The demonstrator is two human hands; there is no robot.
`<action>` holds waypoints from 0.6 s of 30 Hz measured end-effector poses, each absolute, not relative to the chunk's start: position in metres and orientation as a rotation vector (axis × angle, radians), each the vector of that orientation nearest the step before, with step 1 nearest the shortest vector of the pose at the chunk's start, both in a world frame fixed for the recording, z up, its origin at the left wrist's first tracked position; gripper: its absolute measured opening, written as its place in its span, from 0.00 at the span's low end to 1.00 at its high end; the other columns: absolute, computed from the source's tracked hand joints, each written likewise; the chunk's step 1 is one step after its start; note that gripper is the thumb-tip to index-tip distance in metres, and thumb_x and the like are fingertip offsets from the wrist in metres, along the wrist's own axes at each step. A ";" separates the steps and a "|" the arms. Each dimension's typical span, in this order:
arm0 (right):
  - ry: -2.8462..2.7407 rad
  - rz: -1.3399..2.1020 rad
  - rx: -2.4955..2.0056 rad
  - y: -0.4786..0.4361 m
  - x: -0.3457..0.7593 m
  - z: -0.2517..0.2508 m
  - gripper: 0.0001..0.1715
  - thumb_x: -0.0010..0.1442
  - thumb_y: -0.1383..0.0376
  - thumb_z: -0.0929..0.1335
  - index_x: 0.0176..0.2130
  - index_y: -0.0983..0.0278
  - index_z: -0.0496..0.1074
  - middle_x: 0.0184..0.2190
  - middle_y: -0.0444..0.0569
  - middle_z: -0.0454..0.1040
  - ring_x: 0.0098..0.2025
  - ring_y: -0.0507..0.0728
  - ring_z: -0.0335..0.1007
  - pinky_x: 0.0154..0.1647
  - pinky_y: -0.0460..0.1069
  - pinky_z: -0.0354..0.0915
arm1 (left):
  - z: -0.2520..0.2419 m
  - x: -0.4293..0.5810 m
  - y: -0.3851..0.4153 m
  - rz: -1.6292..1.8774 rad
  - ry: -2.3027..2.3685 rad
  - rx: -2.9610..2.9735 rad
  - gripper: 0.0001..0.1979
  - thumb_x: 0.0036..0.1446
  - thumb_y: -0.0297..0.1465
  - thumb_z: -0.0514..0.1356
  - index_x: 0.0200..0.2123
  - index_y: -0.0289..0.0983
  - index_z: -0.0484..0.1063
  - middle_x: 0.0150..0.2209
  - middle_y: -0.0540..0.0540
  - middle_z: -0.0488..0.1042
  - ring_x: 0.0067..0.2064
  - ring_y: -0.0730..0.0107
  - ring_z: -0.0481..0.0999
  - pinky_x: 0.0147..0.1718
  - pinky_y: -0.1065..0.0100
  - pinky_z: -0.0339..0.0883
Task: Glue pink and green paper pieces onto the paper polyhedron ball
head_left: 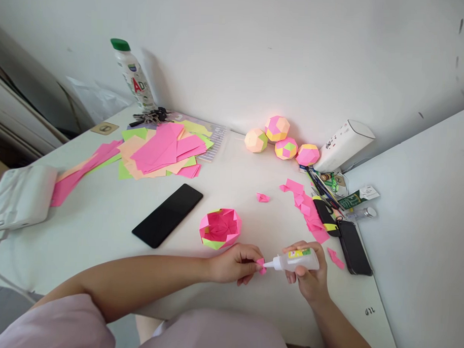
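Near the table's front edge, my left hand [234, 264] pinches a small folded pink paper piece [261, 267] between thumb and fingers. My right hand [308, 278] is wrapped round a white glue bottle [299, 259], held on its side with the nozzle pointing left. The nozzle tip is at the pink piece; whether glue is coming out cannot be made out. Just behind my left hand sits an open pink and green paper bowl shape [220, 228]. A single folded pink piece [262, 197] lies farther back, and a row of pink pieces [307, 209] is at the right.
A black phone [167, 215] lies left of the bowl shape. Behind it are stacked paper strips [160, 151] and a bottle [134, 76]. Several paper balls [277, 128] stand by the wall. Pens, a black case [354, 248] and a white box [345, 145] line the right side.
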State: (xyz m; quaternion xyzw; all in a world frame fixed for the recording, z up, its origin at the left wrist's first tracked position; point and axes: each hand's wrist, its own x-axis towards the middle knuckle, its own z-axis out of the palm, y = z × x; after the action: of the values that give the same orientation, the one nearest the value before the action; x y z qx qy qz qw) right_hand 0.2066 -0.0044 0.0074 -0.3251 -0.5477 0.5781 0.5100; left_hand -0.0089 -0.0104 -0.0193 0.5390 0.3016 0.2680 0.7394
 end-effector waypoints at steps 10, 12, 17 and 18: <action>-1.319 1.394 -0.744 -0.003 0.204 0.007 0.17 0.54 0.56 0.73 0.40 0.56 0.65 0.36 0.44 0.74 0.16 0.47 0.66 0.15 0.46 0.65 | -0.019 -0.008 -0.010 0.576 0.658 1.193 0.23 0.54 0.48 0.57 0.33 0.32 0.73 0.31 0.50 0.65 0.19 0.84 0.66 0.16 0.76 0.61; -1.299 1.413 -0.755 -0.003 0.205 0.007 0.17 0.53 0.56 0.73 0.39 0.56 0.65 0.36 0.43 0.74 0.15 0.46 0.65 0.14 0.45 0.63 | -0.019 -0.008 -0.010 0.576 0.662 1.193 0.22 0.55 0.48 0.57 0.33 0.32 0.73 0.31 0.50 0.65 0.19 0.84 0.66 0.16 0.76 0.62; -1.277 1.424 -0.747 -0.004 0.205 0.007 0.17 0.53 0.57 0.74 0.39 0.57 0.66 0.36 0.43 0.73 0.15 0.45 0.64 0.13 0.44 0.62 | -0.020 -0.009 -0.011 0.580 0.665 1.190 0.21 0.56 0.47 0.57 0.33 0.32 0.73 0.30 0.51 0.65 0.19 0.84 0.66 0.16 0.76 0.61; -1.282 1.420 -0.741 -0.004 0.204 0.008 0.17 0.53 0.57 0.73 0.39 0.56 0.66 0.36 0.43 0.73 0.15 0.46 0.65 0.14 0.44 0.63 | -0.020 -0.009 -0.011 0.582 0.661 1.191 0.21 0.56 0.47 0.57 0.33 0.32 0.73 0.30 0.51 0.65 0.19 0.84 0.66 0.16 0.76 0.61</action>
State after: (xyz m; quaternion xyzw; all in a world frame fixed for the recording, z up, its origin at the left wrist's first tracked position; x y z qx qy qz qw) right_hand 0.2040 -0.0042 0.0076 -0.3090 -0.5344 0.5919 0.5182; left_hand -0.0090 -0.0110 -0.0205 0.5426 0.3010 0.2652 0.7380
